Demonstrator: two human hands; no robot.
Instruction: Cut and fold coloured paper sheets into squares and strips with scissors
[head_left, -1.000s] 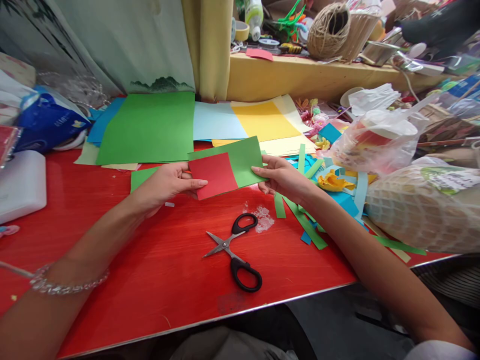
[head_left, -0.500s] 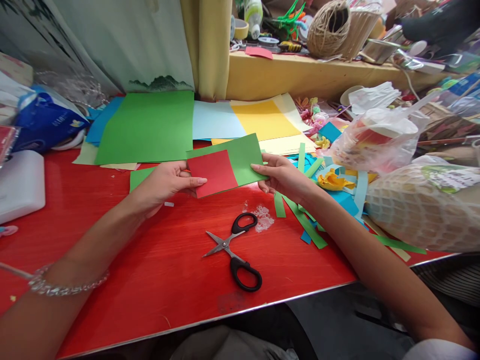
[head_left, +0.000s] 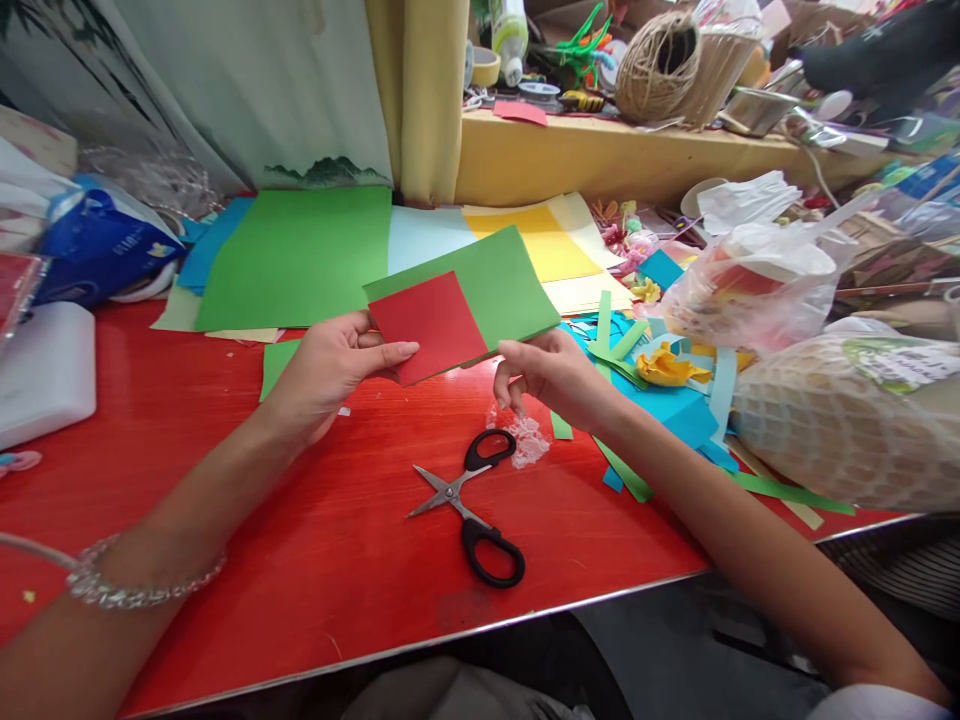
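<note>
— Step, as we read it?
— Aligning, probably: we hold a red square of paper (head_left: pixel 431 325) over a green rectangular paper sheet (head_left: pixel 506 285), which extends up and right of the pinch. Next move calls for level edges.
— Grip?
— Left hand (head_left: pixel 330 365) pinched closed on both, thumb in front. Right hand (head_left: pixel 559 375) half-curled at the sheet's lower edge; we can't tell if it's holding. Black-handled metal scissors (head_left: pixel 448 492) lie spread below the grip.
</note>
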